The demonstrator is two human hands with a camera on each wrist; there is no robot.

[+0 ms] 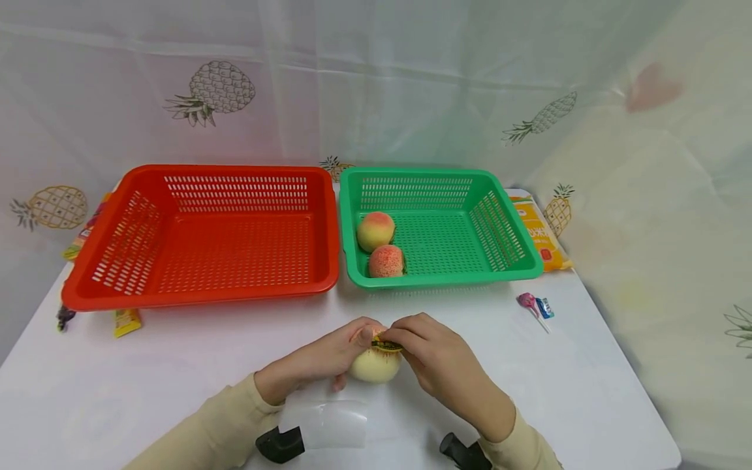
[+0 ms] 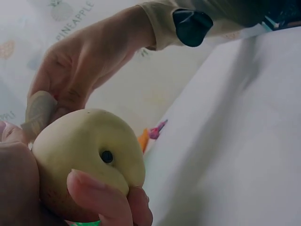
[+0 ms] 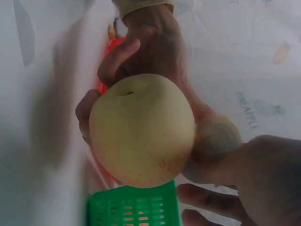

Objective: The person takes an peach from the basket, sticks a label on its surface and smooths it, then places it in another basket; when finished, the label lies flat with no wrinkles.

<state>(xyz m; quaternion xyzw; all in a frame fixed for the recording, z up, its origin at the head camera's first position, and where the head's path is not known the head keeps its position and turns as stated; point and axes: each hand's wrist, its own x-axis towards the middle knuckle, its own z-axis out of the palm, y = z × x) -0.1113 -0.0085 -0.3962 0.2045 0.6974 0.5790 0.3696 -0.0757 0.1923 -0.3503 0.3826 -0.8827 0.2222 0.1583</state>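
A pale yellow peach (image 1: 375, 367) with a pink blush is held over the table, its stem-end hollow showing in the left wrist view. My left hand (image 1: 331, 356) grips it, fingers curled round its side and underneath. On the peach's upper side lies a small yellow-and-black sticker (image 1: 386, 345), seen from its pale back as a round label (image 3: 218, 137) in the right wrist view. My right hand (image 1: 437, 362) pinches the sticker's edge with its fingertips, next to the left thumb. Two more peaches, one smooth (image 1: 376, 231) and one rougher pink (image 1: 386, 262), lie in the green basket (image 1: 446, 281).
A red basket (image 1: 205, 300) stands beside the green one. A clear plastic sheet (image 1: 335, 424) lies near me. To the right are a lollipop (image 1: 527, 301), a blue-wrapped candy (image 1: 544, 307) and an orange snack packet (image 1: 540, 235); a yellow packet (image 1: 126, 322) lies left.
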